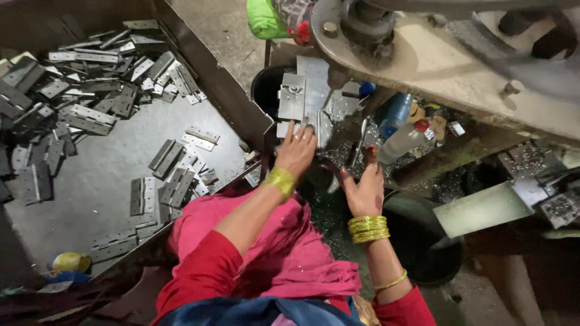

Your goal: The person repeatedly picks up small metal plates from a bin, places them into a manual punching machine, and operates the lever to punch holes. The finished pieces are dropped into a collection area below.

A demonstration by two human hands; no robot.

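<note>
Under the press point(423, 54), left hand's point(296, 151) fingertips hidden

Press head point(374, 27) & bottles point(402, 136) crowd fixture point(305, 96); open below.

The left hand point(296, 151) reached forward with its fingers point(290, 130) touching a flat metal plate point(304, 96) under the heavy press arm point(435, 60), while the right hand point(365, 190) was raised just beside it, palm open and holding nothing that could be seen. To the left, a large metal tray point(103, 187) held a heap of grey hinges point(78, 90) and smaller scattered groups nearer the person. A clear plastic bottle point(403, 140) with a red cap lay among metal shavings beyond the right hand, and 1 dark bucket point(423, 241) stood below it.
</note>
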